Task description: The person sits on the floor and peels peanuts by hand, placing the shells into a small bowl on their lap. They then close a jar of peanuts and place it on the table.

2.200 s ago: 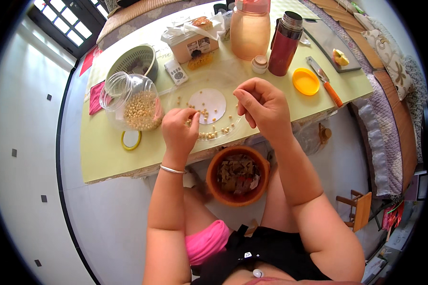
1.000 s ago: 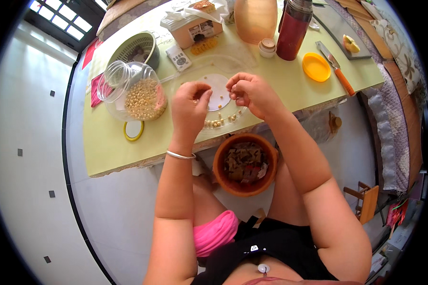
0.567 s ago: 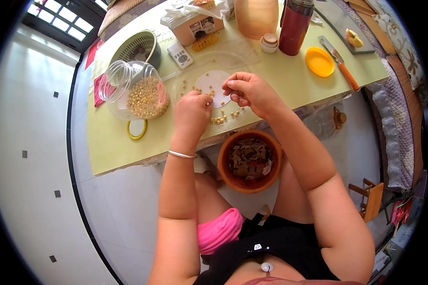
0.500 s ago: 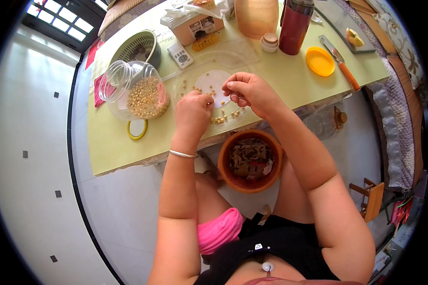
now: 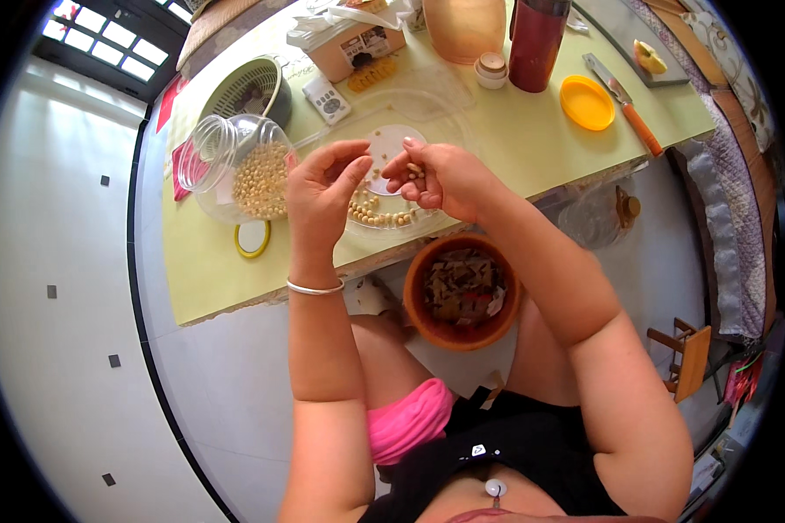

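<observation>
Pale yellow round beans (image 5: 416, 172) lie in the curled fingers of my right hand (image 5: 449, 185), whose palm is turned partly up. Facing it across a small gap, my left hand (image 5: 323, 196) has its thumb and fingers apart, and nothing shows between them. Both hands are above a clear shallow plastic tray (image 5: 410, 228). Several loose beans (image 5: 379, 218) line its near rim, and a few more are scattered near a white round patch (image 5: 392, 144) at its middle. Left of my left hand, a clear plastic jar (image 5: 214, 166) lies tipped on its side, partly filled with the same beans.
Beside the jar is a yellow-rimmed lid (image 5: 252, 239). Farther back stand a green colander (image 5: 270, 87), a white remote (image 5: 326, 100), a tissue box (image 5: 349, 52) and a dark red flask (image 5: 539, 44). A yellow lid (image 5: 587, 103) and orange-handled knife (image 5: 641, 129) lie right. Below is a brown bin (image 5: 417, 322).
My left hand has moved left and its fingers have parted. My right hand has shifted slightly left and turned, showing beans in it. More beans show along the tray's near rim.
</observation>
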